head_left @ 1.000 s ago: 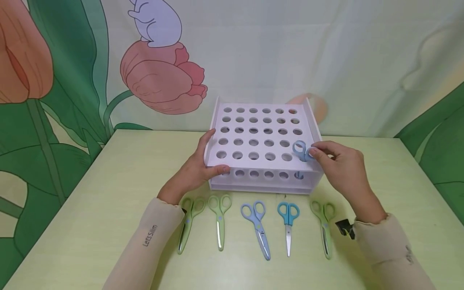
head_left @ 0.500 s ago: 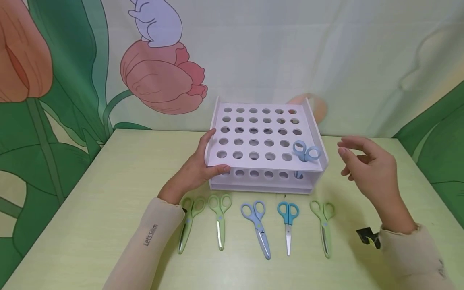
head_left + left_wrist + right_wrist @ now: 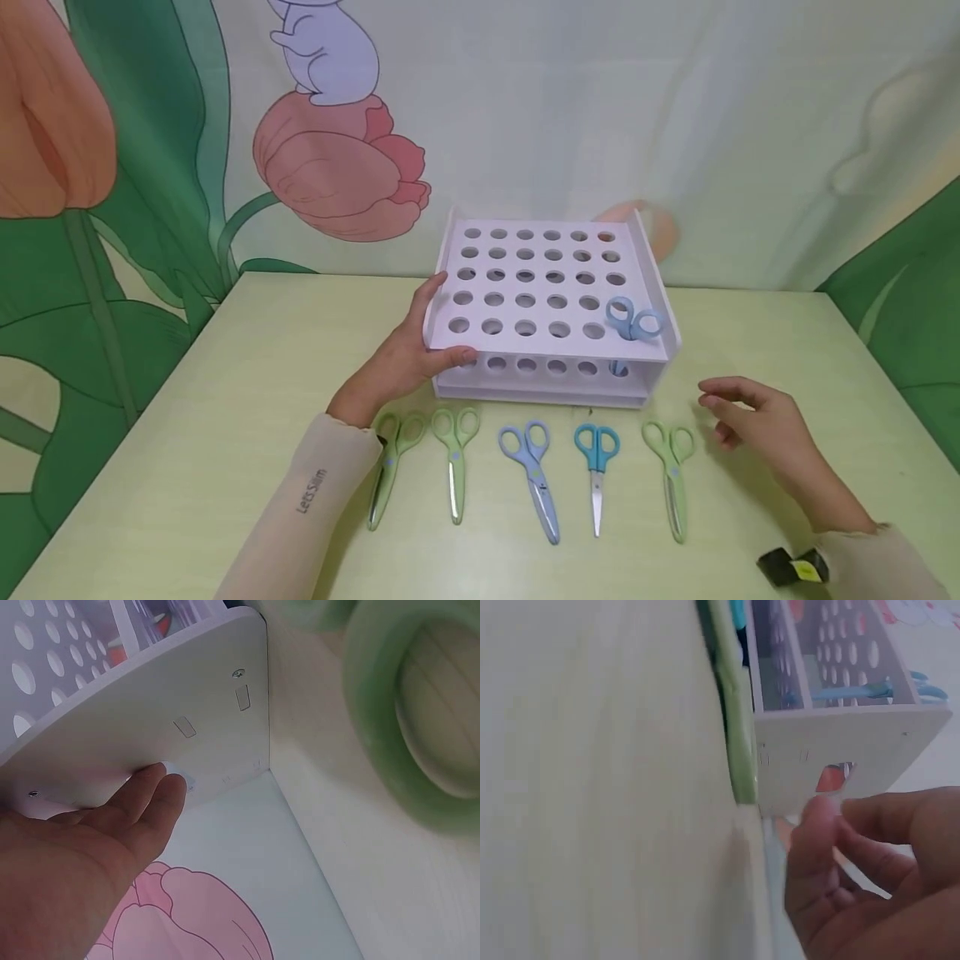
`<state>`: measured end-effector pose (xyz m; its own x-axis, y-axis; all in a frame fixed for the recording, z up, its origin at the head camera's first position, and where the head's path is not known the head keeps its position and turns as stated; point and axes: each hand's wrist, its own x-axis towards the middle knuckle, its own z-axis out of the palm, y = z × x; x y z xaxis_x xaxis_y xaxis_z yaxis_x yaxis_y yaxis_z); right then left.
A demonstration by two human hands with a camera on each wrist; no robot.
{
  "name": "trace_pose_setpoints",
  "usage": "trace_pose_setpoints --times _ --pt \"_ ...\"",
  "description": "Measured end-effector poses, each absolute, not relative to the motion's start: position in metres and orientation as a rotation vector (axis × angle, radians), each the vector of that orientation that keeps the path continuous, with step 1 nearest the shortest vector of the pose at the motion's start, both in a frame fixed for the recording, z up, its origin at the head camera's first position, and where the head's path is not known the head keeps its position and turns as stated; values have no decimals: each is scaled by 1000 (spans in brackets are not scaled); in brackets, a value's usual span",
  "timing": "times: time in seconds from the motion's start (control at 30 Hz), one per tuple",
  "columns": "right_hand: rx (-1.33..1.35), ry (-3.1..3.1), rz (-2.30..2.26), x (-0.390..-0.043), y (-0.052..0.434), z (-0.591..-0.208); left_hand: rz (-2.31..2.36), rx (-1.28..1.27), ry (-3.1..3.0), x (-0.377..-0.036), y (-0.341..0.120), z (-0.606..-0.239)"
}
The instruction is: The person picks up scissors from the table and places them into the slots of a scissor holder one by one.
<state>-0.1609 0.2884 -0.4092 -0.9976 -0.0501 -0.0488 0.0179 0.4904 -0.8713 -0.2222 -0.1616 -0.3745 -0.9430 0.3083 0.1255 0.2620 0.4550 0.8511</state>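
My left hand [image 3: 393,354] holds the left side of a white two-tier rack [image 3: 510,313] with rows of round holes. Its thumb lies over the front corner, and in the left wrist view its fingertips touch the outer side panel [image 3: 135,724]. Light blue scissors [image 3: 630,325] stand handle-up in the front right hole, their lower part reaching the second tier. To the right of the rack, my right hand [image 3: 761,425] hovers with fingers loosely bent and nothing in them. Green scissors [image 3: 675,492] lie nearest to it on the table.
Along the rack's front lie teal scissors [image 3: 597,454], periwinkle scissors [image 3: 538,479], green scissors [image 3: 456,467] and another green pair [image 3: 387,479] partly behind the left sleeve. Behind the pale table [image 3: 277,333] hangs a flower-print cloth [image 3: 525,108].
My right hand has let go of the light blue scissors' handle, moved right, then come down toward the table beside the green scissors. The left hand has stayed on the rack.
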Motion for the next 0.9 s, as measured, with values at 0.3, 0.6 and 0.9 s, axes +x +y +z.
trace_pose_setpoints --times 0.3,0.6,0.9 --pt "-362 2704 -1059 -156 289 -416 1559 527 2610 -221 -164 -375" --pt "-568 2633 -953 -153 284 -411 1567 537 2600 -224 -164 -376" --pt "-672 2554 -976 -155 292 -408 1581 531 2587 -224 -165 -375"
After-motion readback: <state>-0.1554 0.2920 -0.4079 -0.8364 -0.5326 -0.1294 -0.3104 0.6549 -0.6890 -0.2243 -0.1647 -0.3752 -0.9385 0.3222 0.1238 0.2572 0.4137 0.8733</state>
